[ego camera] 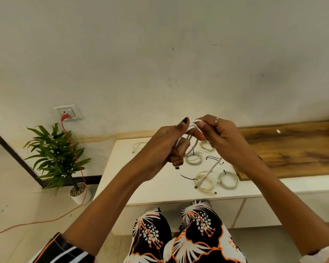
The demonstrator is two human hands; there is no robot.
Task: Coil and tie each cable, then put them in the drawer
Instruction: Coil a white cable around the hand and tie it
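Your left hand (pixel 171 147) and right hand (pixel 219 134) both grip white cable (pixel 192 128), mid-coil (tail dangling). Four tied coils (pixel 228 180) on tabletop (pixel 141 179); one loose at far-left corner; drawer step pending.

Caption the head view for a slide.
Both hands, left and right, loop a thin white cable above a white tabletop holding tied coils.

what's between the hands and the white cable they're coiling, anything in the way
Nothing visible. The left hand and right hand both already grip the white cable, held up above the white cabinet top. Its loose end hangs down over a coiled cable lying there.
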